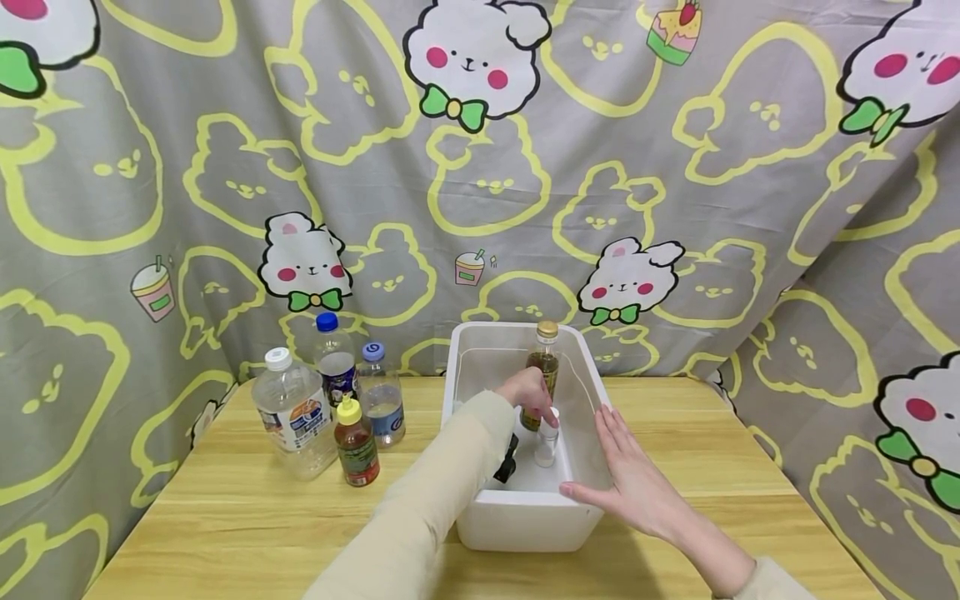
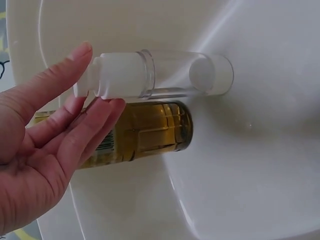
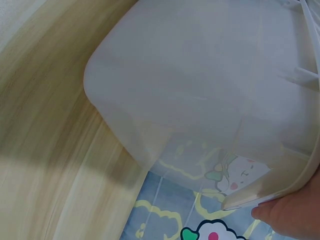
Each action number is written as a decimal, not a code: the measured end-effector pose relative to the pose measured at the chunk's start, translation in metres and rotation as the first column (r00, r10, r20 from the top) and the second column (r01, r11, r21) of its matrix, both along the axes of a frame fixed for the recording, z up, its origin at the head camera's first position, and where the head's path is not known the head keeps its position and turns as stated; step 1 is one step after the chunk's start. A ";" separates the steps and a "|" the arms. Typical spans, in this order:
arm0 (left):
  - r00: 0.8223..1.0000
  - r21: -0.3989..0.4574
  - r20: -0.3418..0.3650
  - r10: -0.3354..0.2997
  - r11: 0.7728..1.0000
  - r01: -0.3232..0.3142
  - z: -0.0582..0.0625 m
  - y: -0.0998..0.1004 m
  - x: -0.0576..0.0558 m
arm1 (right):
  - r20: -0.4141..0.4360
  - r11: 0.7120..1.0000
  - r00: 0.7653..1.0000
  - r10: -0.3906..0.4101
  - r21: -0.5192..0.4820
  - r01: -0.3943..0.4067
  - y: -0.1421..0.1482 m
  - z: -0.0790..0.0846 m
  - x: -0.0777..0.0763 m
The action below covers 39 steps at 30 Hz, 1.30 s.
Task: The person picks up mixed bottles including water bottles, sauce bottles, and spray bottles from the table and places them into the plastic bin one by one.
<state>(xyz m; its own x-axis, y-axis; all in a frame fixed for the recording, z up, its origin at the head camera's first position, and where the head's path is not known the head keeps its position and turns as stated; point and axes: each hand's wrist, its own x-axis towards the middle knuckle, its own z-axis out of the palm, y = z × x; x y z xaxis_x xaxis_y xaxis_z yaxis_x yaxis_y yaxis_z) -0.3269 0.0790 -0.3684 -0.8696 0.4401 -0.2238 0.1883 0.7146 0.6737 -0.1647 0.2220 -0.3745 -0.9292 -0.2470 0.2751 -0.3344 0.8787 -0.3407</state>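
Observation:
In the head view, my left hand (image 1: 528, 393) reaches down into a white plastic bin (image 1: 517, 497). Its thumb and fingers pinch the white top of a small clear bottle (image 2: 175, 74), which stands upright on the bin's floor (image 1: 545, 450). Right beside that bottle is a glass bottle of golden-brown liquid with a gold cap (image 1: 547, 329), partly hidden by the hand. A black object (image 1: 508, 462), half covered by my left sleeve, lies in the bin. My right hand (image 1: 633, 483) rests on the bin's near right corner, thumb on the front rim and straight fingers along the side rim.
Left of the bin on the wooden table (image 1: 225, 533) stand a large clear bottle with a white cap (image 1: 296, 421), a blue-capped bottle (image 1: 335, 358), a purple-capped bottle (image 1: 384, 400) and a red sauce bottle with a yellow cap (image 1: 356, 450). A patterned curtain (image 1: 495, 208) hangs behind.

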 end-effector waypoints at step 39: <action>0.999 0.181 -0.033 0.041 0.983 -0.034 0.038 -0.011 0.010 | 0.003 1.000 1.000 -0.002 -0.012 0.002 -0.001 -0.001 0.002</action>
<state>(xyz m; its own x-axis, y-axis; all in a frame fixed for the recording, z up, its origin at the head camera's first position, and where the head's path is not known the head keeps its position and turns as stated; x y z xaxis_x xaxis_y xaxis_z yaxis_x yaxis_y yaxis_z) -0.3173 0.0679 -0.3304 -0.8923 0.4374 -0.1119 0.1903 0.5890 0.7854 -0.1623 0.2209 -0.3752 -0.9304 -0.2420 0.2753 -0.3319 0.8750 -0.3524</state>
